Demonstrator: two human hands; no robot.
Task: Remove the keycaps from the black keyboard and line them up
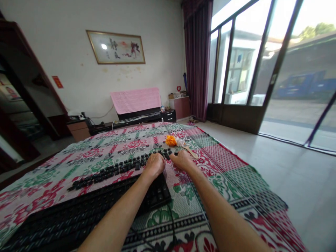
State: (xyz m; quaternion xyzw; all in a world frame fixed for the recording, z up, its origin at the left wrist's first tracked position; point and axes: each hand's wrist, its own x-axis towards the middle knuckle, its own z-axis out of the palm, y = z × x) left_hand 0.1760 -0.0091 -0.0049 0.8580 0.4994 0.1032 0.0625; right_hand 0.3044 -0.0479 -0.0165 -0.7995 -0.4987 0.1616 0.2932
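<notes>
My left hand [155,164] is closed, its fingers curled down above the right end of a black keyboard [157,194]; whatever it may grip is hidden. Close by on the right, my right hand [183,160] has its fingers drawn together beside a few loose black keycaps [166,153]. A dark bit shows at those fingertips, too small to make out. More loose keycaps [115,170] lie in a long band behind the keyboard. Just beyond the right hand are a fluffy orange thing [171,140] and a brush with a pale wooden handle [191,151].
A patterned red, green and white cloth [189,190] covers the surface under everything. The keyboard's cable [172,220] trails toward me. Farther off stand a low black cabinet [141,118] under a pink towel [136,100], a purple curtain [198,63] and glass doors.
</notes>
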